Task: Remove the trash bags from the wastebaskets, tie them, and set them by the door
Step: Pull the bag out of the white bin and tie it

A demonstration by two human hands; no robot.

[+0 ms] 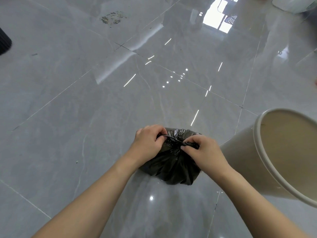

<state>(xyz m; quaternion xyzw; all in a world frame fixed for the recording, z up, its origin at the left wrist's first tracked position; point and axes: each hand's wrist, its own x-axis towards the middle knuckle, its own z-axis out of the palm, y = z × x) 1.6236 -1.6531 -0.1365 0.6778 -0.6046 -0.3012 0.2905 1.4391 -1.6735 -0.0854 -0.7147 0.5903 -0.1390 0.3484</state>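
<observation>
I have the black bag (171, 162) sitting on the floor (85, 100) right in front of me, directly under my hands. The empty bin (267, 162) stands just beside it on my right, with no liner in it.

My left hand (148, 143) is closed on one twisted ear of plastic at the bag's top, and my right hand (204, 152) is pinched shut on the other ear. The two hands sit close together, a little apart, with the gathered neck of the bag between them. The strands run roughly side to side, from my left fist across to my right fingertips (184, 148), so the line of the knot lies across my body and slightly down to the right.

I judge I am in the middle of tying. The pull that counts next is straight outward along that line, left hand to the left and right hand to the right, with the bag staying put below. Both hands are equally near; neither has to reach. I cannot tell whether a first crossing is already made, since my fingers hide the middle of the neck.

No door shows from here, so carrying comes later. A dark object (4, 42) sits at the far left edge.
</observation>
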